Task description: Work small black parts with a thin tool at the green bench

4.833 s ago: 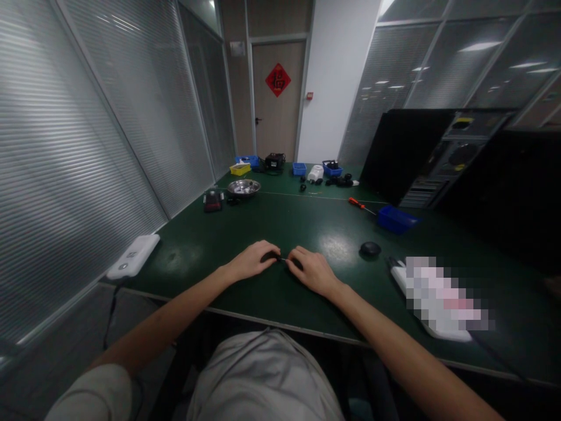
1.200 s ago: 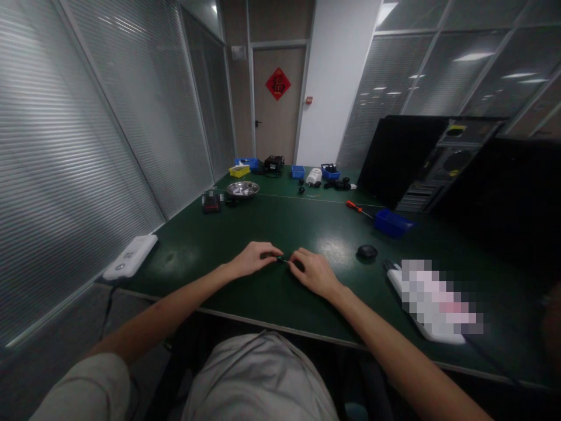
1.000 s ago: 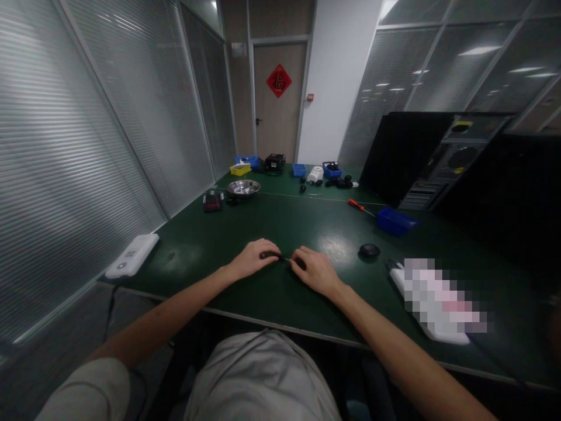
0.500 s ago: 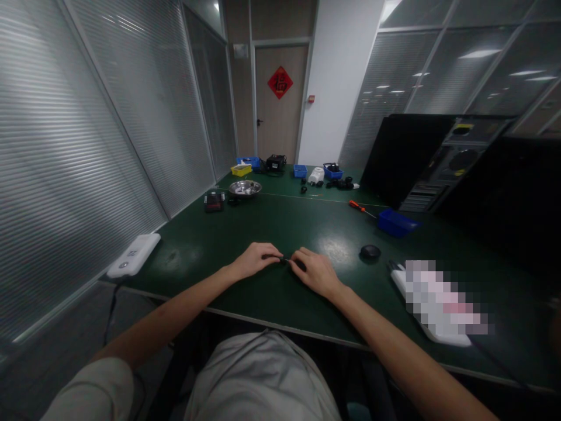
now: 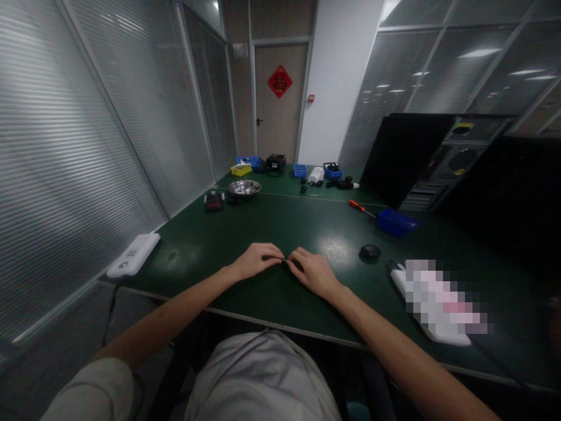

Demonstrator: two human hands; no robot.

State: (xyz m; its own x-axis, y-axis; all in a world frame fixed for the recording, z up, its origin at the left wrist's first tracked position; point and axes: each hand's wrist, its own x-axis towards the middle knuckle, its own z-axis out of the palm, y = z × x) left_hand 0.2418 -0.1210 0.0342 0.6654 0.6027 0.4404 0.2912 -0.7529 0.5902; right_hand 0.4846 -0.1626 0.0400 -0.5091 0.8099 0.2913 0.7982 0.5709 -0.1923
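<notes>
Over the middle of the green table (image 5: 280, 225), my left hand (image 5: 258, 261) pinches a small dark piece (image 5: 284, 261) between thumb and fingers. My right hand (image 5: 316, 272) meets it from the right, its thumb and fingers closed at the other end of that piece. The fingertips of both hands nearly touch. What the piece is cannot be made out, and the fingers hide most of it. A black mouse (image 5: 370, 252) lies to the right of my right hand.
Toward the right are a blue bin (image 5: 397, 223), an orange screwdriver (image 5: 357, 206) and a white device (image 5: 449, 336), partly blurred out. Another white device (image 5: 134, 255) sits at the left edge. A metal dish (image 5: 244, 188), small baskets and black parts stand farther back.
The right fingertips have moved slightly left, closer to the left ones, and less of the small piece shows between them. Everything else is unchanged.
</notes>
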